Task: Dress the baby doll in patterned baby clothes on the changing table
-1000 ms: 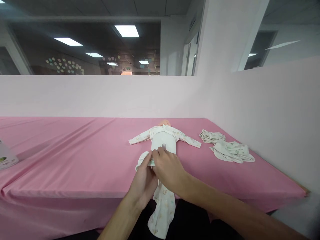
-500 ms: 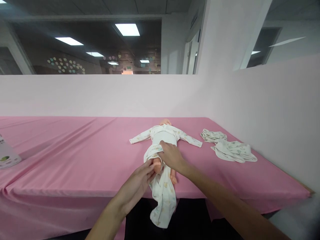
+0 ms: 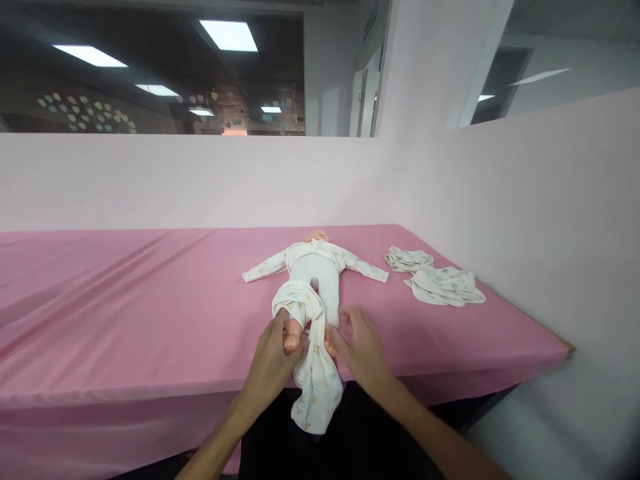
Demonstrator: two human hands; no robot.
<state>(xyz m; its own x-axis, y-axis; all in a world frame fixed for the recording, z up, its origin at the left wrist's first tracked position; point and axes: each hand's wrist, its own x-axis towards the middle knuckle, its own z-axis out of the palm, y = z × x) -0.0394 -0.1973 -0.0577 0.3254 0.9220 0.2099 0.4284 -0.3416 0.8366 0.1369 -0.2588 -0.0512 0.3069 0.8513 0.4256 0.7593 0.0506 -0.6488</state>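
Note:
A baby doll point(image 3: 329, 287) lies on its back with its head at the far end. It wears a white patterned long-sleeved top point(image 3: 295, 257), sleeves spread wide. Patterned baby trousers point(image 3: 320, 393) are bunched round the leg on the left, and their other leg hangs over the table edge. My left hand point(image 3: 273, 353) is closed round the foot point(image 3: 292, 338) that pokes out of the bunched cloth. Beside the other, bare foot point(image 3: 330, 341) is my right hand point(image 3: 364, 350), slightly blurred, fingers curved and apart, its thumb close to or touching that foot.
A pink cloth point(image 3: 150, 300) covers the table, with creases at the left. Crumpled patterned baby clothes point(image 3: 443, 285) lie to the right of the doll. White walls point(image 3: 200, 180) with windows border the far and right sides.
My right hand has left the bunched cloth and come down beside the other foot. My left hand now wraps the foot more closely. The view has shifted a little.

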